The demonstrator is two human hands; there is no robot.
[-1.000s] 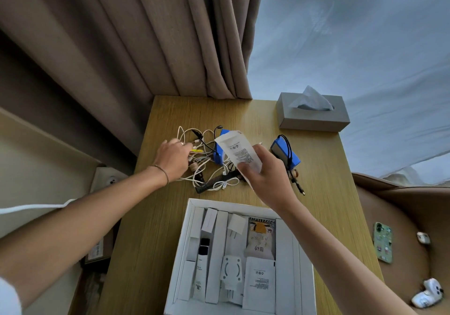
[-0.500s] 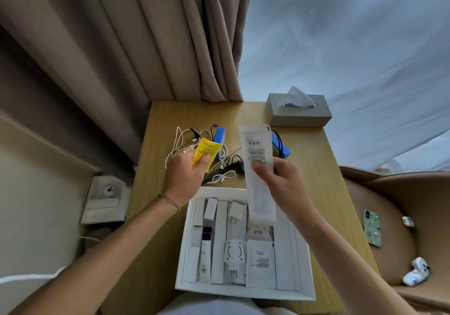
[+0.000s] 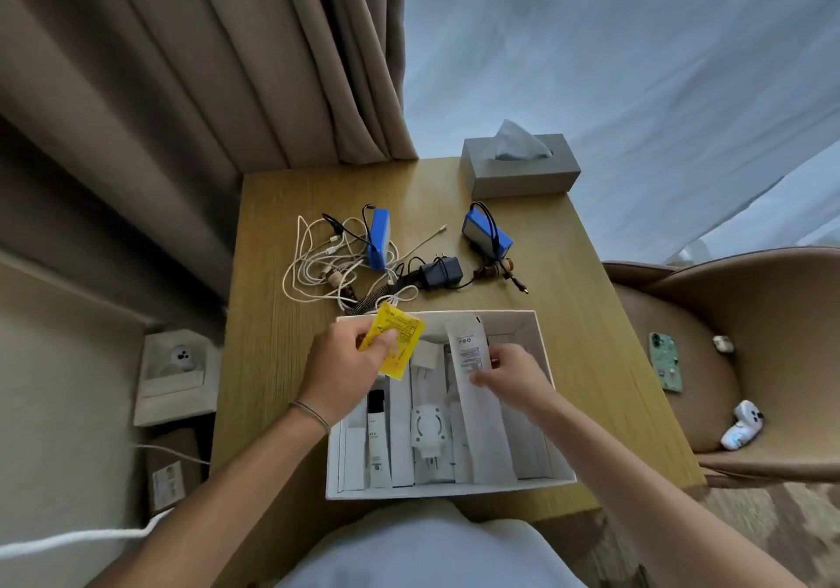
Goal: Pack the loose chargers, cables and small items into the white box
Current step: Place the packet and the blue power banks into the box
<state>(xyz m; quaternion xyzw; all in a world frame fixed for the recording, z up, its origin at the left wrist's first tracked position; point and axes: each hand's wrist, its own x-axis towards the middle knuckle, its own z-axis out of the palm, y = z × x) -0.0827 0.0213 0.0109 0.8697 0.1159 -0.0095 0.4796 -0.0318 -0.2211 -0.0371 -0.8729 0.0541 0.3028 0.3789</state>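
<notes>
We held both hands over the white box (image 3: 543, 346), which sat open at the near edge of the desk (image 3: 272, 360). Our left hand (image 3: 338, 371) pinched a yellow packet (image 3: 396, 345) above the box's far-left corner, grip closed on it. Our right hand (image 3: 516, 376) held a long white sachet (image 3: 477, 401) with curled fingers, its lower end lying inside the box. Beyond the box lay tangled white cables (image 3: 318, 264), a black charger (image 3: 440, 273) and two blue packs (image 3: 379, 237).
</notes>
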